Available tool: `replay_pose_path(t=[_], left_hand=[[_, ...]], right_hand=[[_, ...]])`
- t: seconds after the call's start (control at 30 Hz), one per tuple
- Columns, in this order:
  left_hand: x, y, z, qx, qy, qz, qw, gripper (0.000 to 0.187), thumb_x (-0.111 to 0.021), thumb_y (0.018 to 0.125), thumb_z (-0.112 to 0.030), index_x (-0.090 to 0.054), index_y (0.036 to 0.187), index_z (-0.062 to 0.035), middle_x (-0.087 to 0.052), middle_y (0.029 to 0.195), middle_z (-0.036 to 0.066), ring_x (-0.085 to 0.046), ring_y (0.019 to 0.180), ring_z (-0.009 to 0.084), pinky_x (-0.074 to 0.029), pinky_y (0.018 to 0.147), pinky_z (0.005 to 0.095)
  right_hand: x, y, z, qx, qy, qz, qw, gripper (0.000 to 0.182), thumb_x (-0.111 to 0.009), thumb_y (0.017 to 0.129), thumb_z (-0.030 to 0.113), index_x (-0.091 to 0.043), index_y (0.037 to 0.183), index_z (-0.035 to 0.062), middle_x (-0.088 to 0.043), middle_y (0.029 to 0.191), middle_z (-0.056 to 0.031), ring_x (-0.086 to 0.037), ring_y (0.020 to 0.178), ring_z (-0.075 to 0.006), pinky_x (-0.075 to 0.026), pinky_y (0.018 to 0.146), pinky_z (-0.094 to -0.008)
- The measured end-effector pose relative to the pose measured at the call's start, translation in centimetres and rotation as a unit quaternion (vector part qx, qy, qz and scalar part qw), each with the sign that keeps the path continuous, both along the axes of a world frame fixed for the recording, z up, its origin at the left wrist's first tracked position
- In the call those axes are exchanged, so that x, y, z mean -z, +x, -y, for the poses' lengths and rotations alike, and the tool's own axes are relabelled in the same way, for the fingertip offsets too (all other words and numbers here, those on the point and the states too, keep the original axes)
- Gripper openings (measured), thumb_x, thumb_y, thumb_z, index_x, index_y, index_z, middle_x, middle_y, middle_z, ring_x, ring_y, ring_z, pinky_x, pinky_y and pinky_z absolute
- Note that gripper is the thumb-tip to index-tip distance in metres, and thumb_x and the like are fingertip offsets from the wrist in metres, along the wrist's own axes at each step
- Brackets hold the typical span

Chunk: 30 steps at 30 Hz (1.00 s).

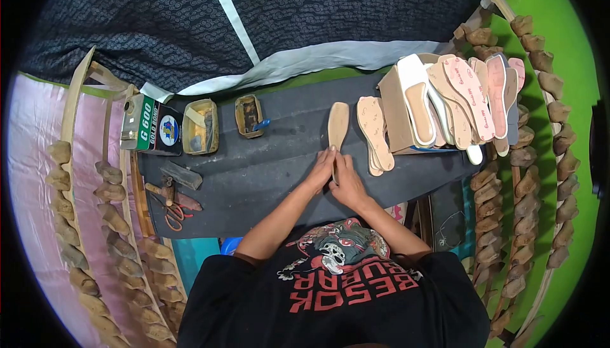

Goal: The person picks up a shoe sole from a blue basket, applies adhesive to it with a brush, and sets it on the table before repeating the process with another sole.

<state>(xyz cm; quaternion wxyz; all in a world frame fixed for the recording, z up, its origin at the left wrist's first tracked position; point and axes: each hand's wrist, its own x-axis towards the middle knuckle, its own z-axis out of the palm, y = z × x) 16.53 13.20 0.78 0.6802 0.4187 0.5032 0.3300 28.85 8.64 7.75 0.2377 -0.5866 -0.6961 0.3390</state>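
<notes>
A tan shoe insole (338,124) points away from me over the dark worktable (279,183), its wide end farthest off. My left hand (321,169) grips its near part from the left, fingers closed. On the other side my right hand (347,184) is closed on the same insole, close against the left hand. The hands hide the insole's near end. Just right of it lies a small stack of tan insoles (373,133) with red print.
A cardboard box (395,116) packed with insoles (469,97) stands at right. On the left are a glue can (152,126), two yellowish tubs (201,126) (248,116), a hammer (167,190) and scissors (173,214). Racks of shoe lasts (115,218) flank the table.
</notes>
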Motion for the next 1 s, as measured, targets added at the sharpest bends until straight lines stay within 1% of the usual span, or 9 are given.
replay_pose_path(t=[0.07,0.2,0.33,0.43,0.53,0.57,0.67,0.87,1.0], left_hand=[[-0.1,0.6,0.0,-0.038,-0.024,0.05,0.998,0.072,-0.035,0.11,-0.055,-0.038,0.155,0.0014,-0.051,0.142,0.015,-0.044,0.138,0.0285,-0.028,0.121,0.038],[0.7,0.7,-0.6,-0.098,-0.115,0.177,0.973,0.067,-0.028,0.111,-0.056,-0.051,0.138,-0.0004,-0.064,0.121,0.018,-0.065,0.111,0.027,-0.053,0.099,0.0387],[-0.4,2.0,-0.4,-0.174,-0.09,0.153,0.969,0.065,-0.026,0.111,-0.057,-0.056,0.127,-0.0009,-0.067,0.108,0.015,-0.068,0.093,0.0243,-0.059,0.083,0.0375],[-1.3,2.4,0.4,-0.194,-0.099,0.174,0.96,0.064,-0.027,0.111,-0.054,-0.061,0.121,-0.0001,-0.069,0.101,0.014,-0.069,0.086,0.0232,-0.059,0.079,0.0361],[0.0,2.7,1.3,-0.212,-0.057,0.168,0.961,0.064,-0.028,0.111,-0.054,-0.06,0.126,0.0003,-0.071,0.103,0.015,-0.07,0.085,0.0231,-0.059,0.075,0.0355],[0.3,2.7,1.7,-0.223,-0.069,0.152,0.96,0.065,-0.026,0.111,-0.052,-0.059,0.129,0.0009,-0.072,0.106,0.015,-0.071,0.083,0.0241,-0.061,0.073,0.0369],[-1.7,3.3,3.0,-0.226,-0.108,0.178,0.952,0.069,-0.023,0.111,-0.054,-0.061,0.127,0.0018,-0.071,0.111,0.015,-0.073,0.085,0.0267,-0.062,0.075,0.0406],[-1.6,3.2,6.2,-0.232,-0.134,0.223,0.937,0.062,-0.021,0.11,-0.047,-0.059,0.127,-0.0008,-0.07,0.103,0.014,-0.073,0.081,0.0278,-0.063,0.077,0.0416],[-1.1,1.5,7.8,-0.255,-0.147,0.235,0.926,0.065,-0.021,0.111,-0.052,-0.058,0.129,-0.0015,-0.069,0.105,0.013,-0.072,0.082,0.0272,-0.063,0.078,0.0415]], right_hand=[[-0.5,0.2,-0.4,-0.013,0.003,-0.01,1.0,0.086,-0.071,0.075,-0.003,-0.032,0.151,0.0018,-0.045,0.128,-0.0262,-0.052,0.12,-0.0514,-0.049,0.099,-0.0529],[-0.2,1.2,-0.9,-0.077,0.054,-0.028,0.995,0.082,-0.072,0.075,0.0,-0.036,0.149,-0.0011,-0.044,0.133,-0.0255,-0.049,0.127,-0.0484,-0.044,0.107,-0.0496],[0.0,2.2,-0.4,-0.07,0.089,-0.087,0.99,0.08,-0.072,0.076,0.001,-0.038,0.149,-0.0009,-0.046,0.133,-0.0234,-0.05,0.127,-0.0421,-0.046,0.106,-0.044],[2.8,3.3,-0.7,0.009,0.019,-0.219,0.975,0.073,-0.07,0.081,0.0,-0.041,0.149,-0.0004,-0.051,0.127,-0.0181,-0.059,0.112,-0.0288,-0.051,0.095,-0.0356],[5.3,4.5,-2.1,0.052,-0.037,-0.263,0.963,0.063,-0.064,0.091,-0.002,-0.043,0.15,0.0018,-0.051,0.115,-0.007,-0.048,0.079,-0.0085,-0.047,0.071,-0.0227],[6.0,5.1,-2.5,0.05,-0.065,-0.253,0.964,0.052,-0.06,0.098,0.0,-0.045,0.148,0.0003,-0.053,0.108,-0.0032,-0.05,0.074,-0.0068,-0.048,0.07,-0.0224],[5.1,5.5,-3.8,0.068,-0.187,-0.328,0.923,0.045,-0.059,0.101,0.006,-0.049,0.144,-0.0005,-0.054,0.099,-0.0012,-0.053,0.077,-0.0065,-0.048,0.069,-0.0227],[6.1,5.0,-5.5,0.01,-0.166,-0.353,0.921,0.012,-0.055,0.106,0.011,-0.061,0.11,0.0013,-0.062,0.086,0.0005,-0.054,0.069,-0.005,-0.045,0.062,-0.0237],[6.4,3.4,-6.1,-0.007,-0.221,-0.344,0.913,0.019,-0.053,0.107,0.011,-0.057,0.122,0.0003,-0.063,0.086,-0.0017,-0.053,0.06,-0.0066,-0.044,0.056,-0.0236]])
